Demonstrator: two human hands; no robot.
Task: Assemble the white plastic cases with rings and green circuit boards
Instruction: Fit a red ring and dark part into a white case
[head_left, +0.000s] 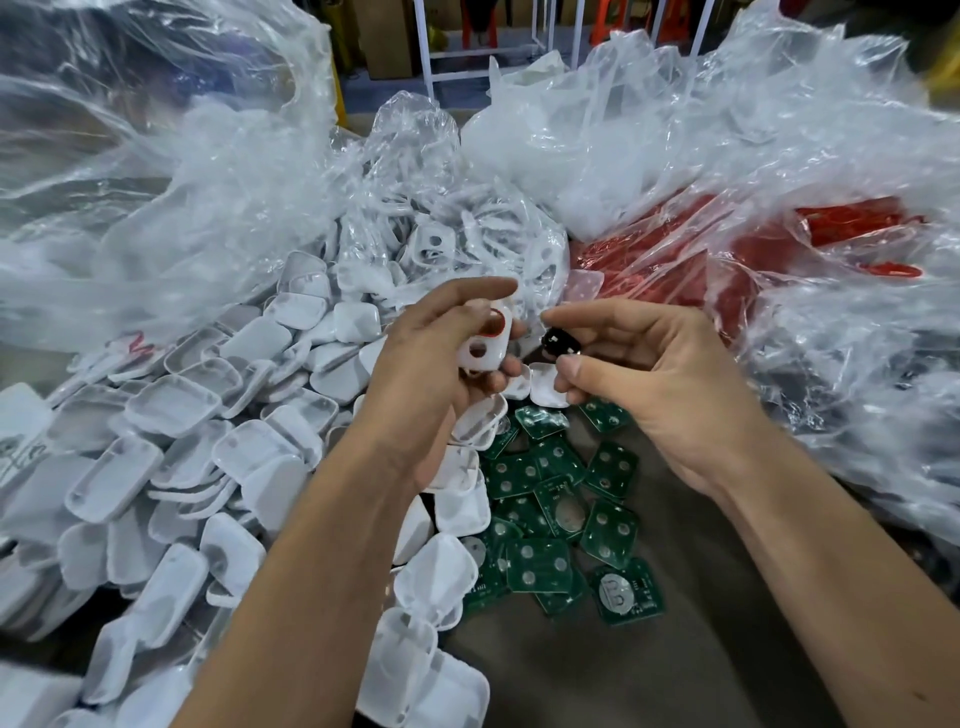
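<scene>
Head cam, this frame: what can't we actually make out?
- Dark part pinched by right hand: too small and glossy to identify.
- White case in left hand: its underside and the grip are hidden by the fingers.
- Red parts: shape blurred behind crinkled plastic bag.
- Green circuit boards: markings too small to read.
</scene>
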